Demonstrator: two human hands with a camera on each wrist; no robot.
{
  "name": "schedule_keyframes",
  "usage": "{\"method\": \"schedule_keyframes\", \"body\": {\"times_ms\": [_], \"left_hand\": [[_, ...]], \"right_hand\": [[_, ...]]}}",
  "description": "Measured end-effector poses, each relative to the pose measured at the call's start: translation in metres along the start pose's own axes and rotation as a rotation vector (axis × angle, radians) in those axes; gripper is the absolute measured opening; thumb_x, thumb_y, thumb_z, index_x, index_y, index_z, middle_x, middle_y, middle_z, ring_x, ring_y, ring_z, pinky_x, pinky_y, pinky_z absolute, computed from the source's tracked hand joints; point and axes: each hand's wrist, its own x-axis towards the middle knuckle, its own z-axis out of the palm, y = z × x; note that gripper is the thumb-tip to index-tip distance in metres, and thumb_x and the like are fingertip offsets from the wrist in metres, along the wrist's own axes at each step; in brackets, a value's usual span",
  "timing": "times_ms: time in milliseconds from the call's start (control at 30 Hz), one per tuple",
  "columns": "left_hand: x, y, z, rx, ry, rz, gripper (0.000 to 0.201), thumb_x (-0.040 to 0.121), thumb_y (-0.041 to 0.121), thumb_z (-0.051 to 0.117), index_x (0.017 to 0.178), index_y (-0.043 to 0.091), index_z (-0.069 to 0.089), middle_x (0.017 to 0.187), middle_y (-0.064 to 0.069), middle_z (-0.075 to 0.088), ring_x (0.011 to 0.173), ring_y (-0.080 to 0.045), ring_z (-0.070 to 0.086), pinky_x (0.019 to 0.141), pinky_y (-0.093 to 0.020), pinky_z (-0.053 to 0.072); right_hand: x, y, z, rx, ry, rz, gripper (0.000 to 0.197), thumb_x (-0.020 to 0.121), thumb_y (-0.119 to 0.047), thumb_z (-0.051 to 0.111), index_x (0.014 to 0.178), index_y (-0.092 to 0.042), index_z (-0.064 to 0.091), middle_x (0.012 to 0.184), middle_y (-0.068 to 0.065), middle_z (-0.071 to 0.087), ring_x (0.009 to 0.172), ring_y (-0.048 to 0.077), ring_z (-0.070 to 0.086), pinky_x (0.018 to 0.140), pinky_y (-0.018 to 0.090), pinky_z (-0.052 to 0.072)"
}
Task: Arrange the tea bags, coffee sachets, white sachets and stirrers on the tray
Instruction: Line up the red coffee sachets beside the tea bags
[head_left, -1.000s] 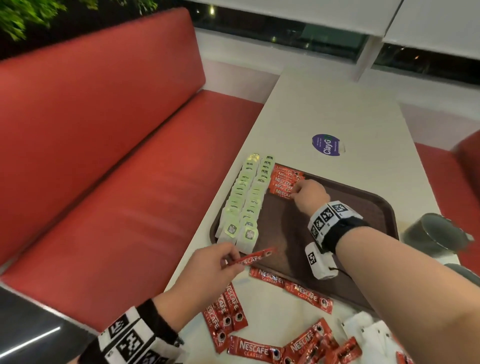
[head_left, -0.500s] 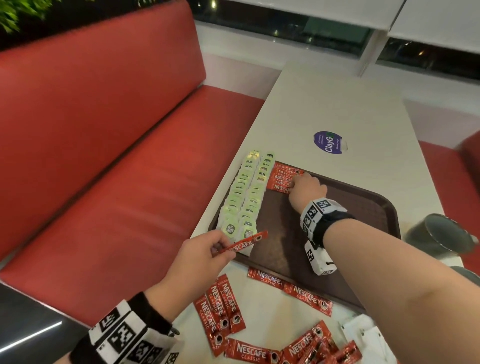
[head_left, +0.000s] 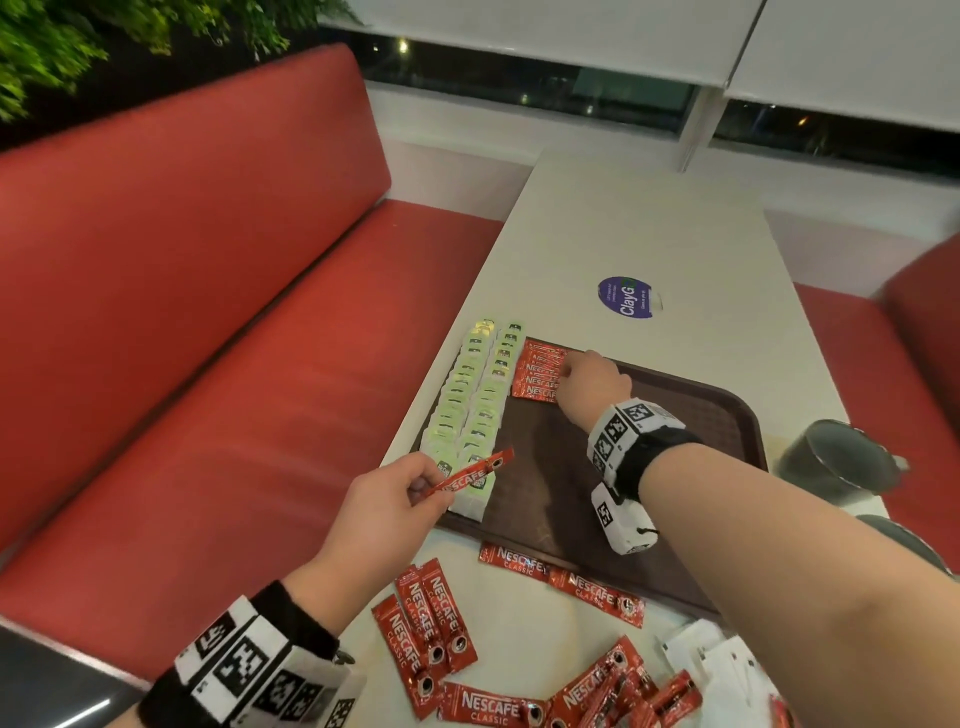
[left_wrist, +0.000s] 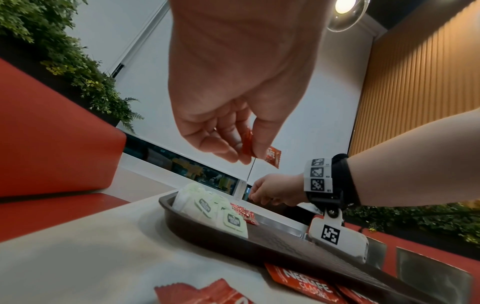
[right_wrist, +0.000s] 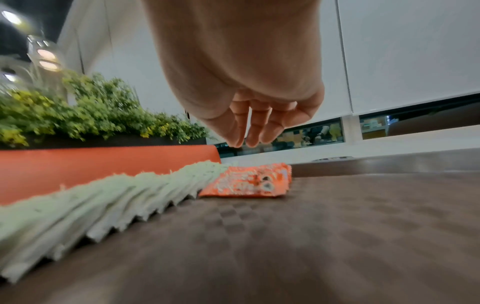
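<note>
We have one coffee sachet (head_left: 470, 474) pinched by its near end between the thumb and fingers of our left hand (head_left: 383, 506), held in the air over the near left corner of the tray (head_left: 727, 410), just above the closest tea bags (head_left: 470, 410). We judge it to be very light and thin, a soft foil stick that bends easily and may be a little slick, so a pinch at one end lets the free end droop or twist; taking it nearer the middle, or steadying the far end with a second finger, should keep it straight when we lay it down. Its long axis runs from our fingers up and to the right, toward the far corner of the tray, roughly in line with the direction to the stack of coffee sachets (head_left: 540, 375) already lying there beside the two rows of tea bags. Those placed sachets lie flat with their long sides running across the tray, left to right, so ours will likely need a slight turn to match. Our right hand (head_left: 592, 387) is at that stack with its fingers loosely bent and holding nothing; the head view suggests the fingertips touch the stack's right edge, though the right wrist view shows them above it. More coffee sachets (head_left: 431, 618) and white sachets (head_left: 711, 660) wait on the table near us.
</note>
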Motion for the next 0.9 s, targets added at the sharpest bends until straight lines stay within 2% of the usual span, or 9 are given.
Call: {"method": "schedule_keyframes", "body": {"times_ms": [133, 233, 300, 367, 467, 633, 767, 833, 900], "left_hand": [[0.002, 0.004, 0.001, 0.028, -0.018, 0.02, 0.016, 0.084, 0.022, 0.069, 0.073, 0.028, 0.058, 0.073, 0.001, 0.061, 0.063, -0.006, 0.047, 0.054, -0.012, 0.038], [0.005, 0.008, 0.001, 0.052, -0.02, 0.035, 0.018, 0.084, 0.022, 0.069, 0.072, 0.028, 0.057, 0.072, 0.002, 0.062, 0.062, -0.007, 0.049, 0.054, -0.014, 0.038], [0.006, 0.011, 0.001, 0.045, -0.025, 0.048, 0.018, 0.085, 0.021, 0.068, 0.072, 0.028, 0.058, 0.071, 0.003, 0.062, 0.064, -0.009, 0.052, 0.057, -0.019, 0.042], [0.007, 0.014, 0.002, 0.046, -0.03, 0.061, 0.018, 0.085, 0.021, 0.068, 0.072, 0.028, 0.058, 0.07, 0.004, 0.061, 0.064, -0.01, 0.052, 0.059, -0.022, 0.043], [0.009, 0.017, 0.004, 0.056, -0.034, 0.071, 0.015, 0.085, 0.022, 0.068, 0.072, 0.025, 0.06, 0.069, 0.002, 0.061, 0.065, -0.014, 0.052, 0.06, -0.027, 0.044], [0.01, 0.025, 0.006, 0.064, -0.036, 0.095, 0.016, 0.086, 0.022, 0.067, 0.072, 0.025, 0.059, 0.071, 0.001, 0.062, 0.067, -0.015, 0.054, 0.063, -0.032, 0.048], [0.019, 0.03, 0.001, 0.124, -0.045, 0.141, 0.018, 0.085, 0.023, 0.068, 0.07, 0.028, 0.059, 0.072, 0.006, 0.063, 0.071, -0.015, 0.058, 0.065, -0.033, 0.049], [0.027, 0.031, -0.002, 0.137, -0.045, 0.162, 0.017, 0.084, 0.022, 0.068, 0.071, 0.029, 0.061, 0.071, 0.007, 0.063, 0.068, -0.015, 0.057, 0.062, -0.03, 0.047], [0.032, 0.029, -0.002, 0.132, -0.037, 0.165, 0.014, 0.086, 0.017, 0.066, 0.078, 0.028, 0.063, 0.072, 0.009, 0.062, 0.068, -0.01, 0.055, 0.059, -0.021, 0.042]], "right_hand": [[-0.018, -0.008, -0.016, 0.234, -0.018, -0.161, 0.019, 0.09, -0.015, 0.044, 0.091, -0.011, 0.062, 0.095, 0.008, 0.063, 0.09, 0.028, 0.059, 0.082, 0.038, 0.049], [-0.038, -0.016, -0.031, 0.383, -0.047, -0.293, 0.015, 0.092, -0.014, 0.049, 0.081, -0.015, 0.058, 0.082, 0.002, 0.061, 0.078, 0.019, 0.056, 0.068, 0.028, 0.041], [-0.057, -0.021, -0.043, 0.436, -0.094, -0.375, 0.014, 0.093, -0.023, 0.054, 0.082, -0.018, 0.06, 0.083, -0.004, 0.061, 0.076, 0.012, 0.054, 0.063, 0.021, 0.037], [-0.076, -0.022, -0.053, 0.451, -0.174, -0.455, 0.014, 0.09, -0.031, 0.06, 0.088, -0.019, 0.066, 0.089, -0.005, 0.066, 0.081, 0.009, 0.058, 0.068, 0.02, 0.043], [-0.098, -0.018, -0.06, 0.336, -0.231, -0.563, 0.018, 0.087, -0.029, 0.065, 0.099, -0.017, 0.07, 0.095, -0.004, 0.068, 0.086, 0.01, 0.06, 0.077, 0.023, 0.048], [-0.115, -0.009, -0.06, 0.213, -0.121, -0.645, 0.015, 0.092, -0.022, 0.058, 0.1, -0.016, 0.07, 0.094, -0.004, 0.065, 0.082, 0.006, 0.05, 0.072, 0.02, 0.036], [-0.114, -0.004, -0.058, 0.208, -0.092, -0.645, 0.015, 0.092, -0.019, 0.058, 0.097, -0.015, 0.071, 0.092, -0.003, 0.067, 0.086, 0.013, 0.056, 0.075, 0.025, 0.043], [-0.115, -0.004, -0.057, 0.206, -0.093, -0.632, 0.015, 0.093, -0.019, 0.057, 0.097, -0.015, 0.071, 0.093, -0.002, 0.067, 0.088, 0.014, 0.057, 0.077, 0.026, 0.044], [-0.114, -0.004, -0.055, 0.218, -0.088, -0.6, 0.015, 0.093, -0.019, 0.057, 0.096, -0.014, 0.071, 0.092, -0.002, 0.066, 0.087, 0.013, 0.055, 0.078, 0.026, 0.043]]}}
